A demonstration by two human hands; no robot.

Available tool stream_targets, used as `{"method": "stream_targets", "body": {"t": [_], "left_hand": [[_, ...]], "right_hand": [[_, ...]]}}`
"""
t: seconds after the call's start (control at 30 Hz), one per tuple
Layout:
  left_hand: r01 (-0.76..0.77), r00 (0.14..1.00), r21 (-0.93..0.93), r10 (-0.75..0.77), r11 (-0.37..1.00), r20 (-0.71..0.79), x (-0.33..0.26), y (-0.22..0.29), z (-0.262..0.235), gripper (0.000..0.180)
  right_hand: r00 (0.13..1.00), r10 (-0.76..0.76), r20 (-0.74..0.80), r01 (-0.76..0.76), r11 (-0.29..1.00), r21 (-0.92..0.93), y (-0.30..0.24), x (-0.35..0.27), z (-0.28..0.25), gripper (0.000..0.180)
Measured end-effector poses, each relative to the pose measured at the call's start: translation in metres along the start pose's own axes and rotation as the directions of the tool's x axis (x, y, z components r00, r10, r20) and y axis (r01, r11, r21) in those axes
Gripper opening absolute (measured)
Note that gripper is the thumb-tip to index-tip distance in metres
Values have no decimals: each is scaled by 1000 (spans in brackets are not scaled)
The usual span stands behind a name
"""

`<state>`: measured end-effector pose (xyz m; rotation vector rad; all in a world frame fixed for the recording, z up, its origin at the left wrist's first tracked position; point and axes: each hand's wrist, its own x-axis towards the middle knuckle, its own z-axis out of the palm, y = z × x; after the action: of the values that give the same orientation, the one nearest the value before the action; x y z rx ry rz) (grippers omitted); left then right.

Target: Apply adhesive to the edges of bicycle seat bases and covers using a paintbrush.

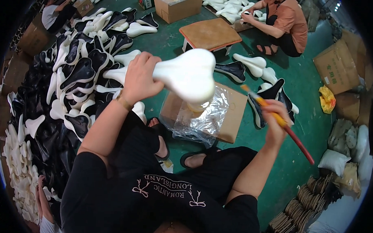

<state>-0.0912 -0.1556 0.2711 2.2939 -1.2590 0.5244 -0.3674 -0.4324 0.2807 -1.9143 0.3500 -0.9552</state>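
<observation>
Left hand (139, 76) grips a white saddle (184, 73) by its narrow nose, held up level over the plastic-lined cardboard (229, 114) to catch drips, while right hand (276, 117) closes its fingers on a brush (279, 119), tip near the saddle's wide end.

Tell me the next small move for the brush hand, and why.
Probably swing the brush left onto the white saddle pad. The left hand holds the pad up by its narrow end, and the right hand has the brush raised beside it, apart from it.
</observation>
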Motion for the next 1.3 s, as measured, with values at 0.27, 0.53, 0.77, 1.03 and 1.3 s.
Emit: {"method": "stream_targets", "body": {"t": [0.27, 0.53, 0.77, 1.03, 1.3], "left_hand": [[-57, 998, -653, 31, 755, -51, 89, 110, 60, 49], [309, 882, -649, -465, 695, -78, -16, -62, -18, 37], [881, -97, -465, -995, -87, 1, -344, -268, -26, 47], [736, -534, -609, -807, -297, -253, -478, -297, -11, 65], [738, -540, -417, -835, -530, 106, -434, -311, -15, 48]], "right_hand": [[868, 124, -481, 134, 875, 466, 74, -6, -80, 20], [933, 84, -349, 9, 966, 257, 80, -3, -52, 24], [769, -606, -201, 436, 728, -529, 43, 38, 36, 23], [936, 330, -121, -138, 661, 737, 71, 54, 42, 33], [967, 133, -219, -91, 978, 190, -11, 41, 73, 25]]}}
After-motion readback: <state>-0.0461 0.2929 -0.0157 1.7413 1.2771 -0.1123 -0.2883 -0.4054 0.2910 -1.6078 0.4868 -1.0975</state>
